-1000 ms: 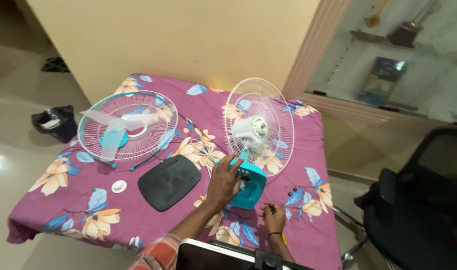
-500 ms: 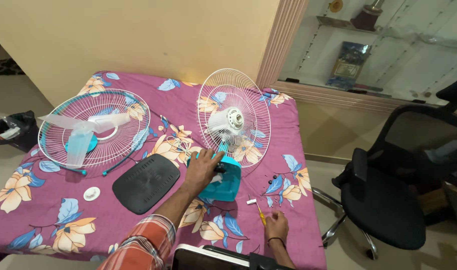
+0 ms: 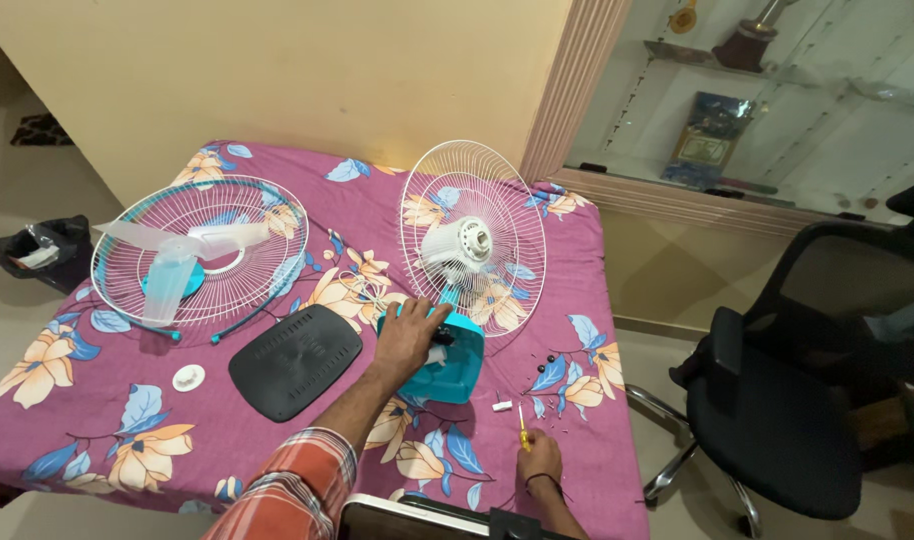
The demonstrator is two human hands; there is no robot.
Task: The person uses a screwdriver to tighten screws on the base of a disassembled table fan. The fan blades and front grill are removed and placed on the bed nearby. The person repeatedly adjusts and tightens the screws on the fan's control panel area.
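My left hand [image 3: 409,337] rests on the teal base [image 3: 449,362] of a table fan, gripping its top edge. The fan's white rear grille [image 3: 474,236] with the white motor hub [image 3: 469,240] stands upright on that base. My right hand [image 3: 540,458] lies low on the cloth and holds a small yellow-handled screwdriver [image 3: 523,429] pointing up. A small white part [image 3: 503,406] and several dark screws [image 3: 552,357] lie beside it.
The front grille [image 3: 199,250] with the pale blade [image 3: 172,275] on it lies flat at the left. A black oval cover [image 3: 295,361] and a white round cap [image 3: 188,377] sit near it. A floral purple cloth [image 3: 107,440] covers the table; a black office chair [image 3: 797,400] stands at the right.
The view has shifted, so the table sits further right and closer. My left hand stays on the teal base; my right hand remains low with the screwdriver.
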